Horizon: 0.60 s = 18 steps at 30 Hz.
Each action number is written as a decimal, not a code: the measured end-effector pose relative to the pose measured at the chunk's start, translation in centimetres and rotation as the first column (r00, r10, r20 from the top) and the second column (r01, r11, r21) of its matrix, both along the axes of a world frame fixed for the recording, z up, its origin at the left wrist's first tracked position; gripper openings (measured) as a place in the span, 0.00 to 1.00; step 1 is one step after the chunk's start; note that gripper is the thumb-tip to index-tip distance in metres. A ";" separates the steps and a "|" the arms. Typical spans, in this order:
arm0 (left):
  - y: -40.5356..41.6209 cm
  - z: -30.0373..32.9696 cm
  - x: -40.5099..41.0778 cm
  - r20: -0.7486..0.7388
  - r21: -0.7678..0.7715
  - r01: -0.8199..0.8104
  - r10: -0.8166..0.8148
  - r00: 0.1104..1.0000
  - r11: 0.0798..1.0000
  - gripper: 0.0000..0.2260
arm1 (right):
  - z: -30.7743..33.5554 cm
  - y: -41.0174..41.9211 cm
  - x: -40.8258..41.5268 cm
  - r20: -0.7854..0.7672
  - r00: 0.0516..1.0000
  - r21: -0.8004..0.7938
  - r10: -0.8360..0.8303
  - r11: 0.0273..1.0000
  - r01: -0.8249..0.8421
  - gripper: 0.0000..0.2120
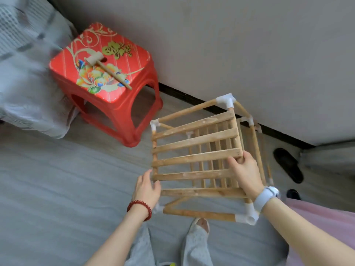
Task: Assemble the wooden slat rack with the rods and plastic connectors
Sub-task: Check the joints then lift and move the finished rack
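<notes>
The wooden slat rack (pixel 196 156) stands on the floor before me, built of slats, rods and white plastic connectors (pixel 225 99) at its corners. A lower slatted shelf shows through the top one. My right hand (pixel 245 172) grips the right end of a top slat, thumb on top. On the rack's left side, my left hand (pixel 147 189) holds the end of another top slat. A wooden mallet (pixel 106 69) lies on the red stool.
A red plastic stool (pixel 107 87) with a flower print stands at the left rear. A bed with grey covers (pixel 25 64) fills the far left. The wall and black skirting run behind the rack. A black slipper (pixel 288 165) lies at the right. My legs are below.
</notes>
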<state>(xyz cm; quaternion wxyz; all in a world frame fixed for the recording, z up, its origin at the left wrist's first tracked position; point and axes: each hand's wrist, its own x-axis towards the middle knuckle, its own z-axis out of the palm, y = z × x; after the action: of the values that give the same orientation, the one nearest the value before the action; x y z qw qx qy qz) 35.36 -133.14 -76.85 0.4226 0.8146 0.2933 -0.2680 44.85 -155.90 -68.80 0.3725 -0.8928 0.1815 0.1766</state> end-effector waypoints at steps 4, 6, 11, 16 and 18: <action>-1.3 1.7 0.9 -0.032 -0.015 -0.157 0.156 0.987 0.988 0.34 | 2.7 -4.1 0.5 -0.023 0.994 0.027 -0.108 0.994 0.108 0.12; -1.6 1.8 1.2 -0.089 -0.059 -0.283 0.277 0.957 0.957 0.38 | 2.6 -6.0 0.7 -0.073 0.984 0.021 -0.163 0.986 0.165 0.15; -2.0 1.0 2.0 -0.112 -0.158 -0.337 0.323 0.940 0.928 0.15 | 0.5 -8.7 -0.2 -0.122 0.963 -0.004 -0.239 0.971 0.240 0.21; -4.9 1.2 2.8 -0.050 -0.217 -0.231 0.226 0.973 0.948 0.10 | -1.8 -11.7 -2.3 -0.186 0.907 -0.106 -0.379 0.925 0.365 0.18; -5.8 1.3 2.9 -0.065 -0.237 -0.217 0.207 0.976 0.947 0.09 | -1.8 -12.4 -3.2 -0.224 0.905 -0.147 -0.361 0.931 0.335 0.16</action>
<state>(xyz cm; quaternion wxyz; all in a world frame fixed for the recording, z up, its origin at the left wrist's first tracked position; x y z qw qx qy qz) 38.29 -138.94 -75.56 0.5395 0.7152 0.3523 -0.2707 41.69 -168.28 -70.61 0.3250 -0.8354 0.3918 0.2074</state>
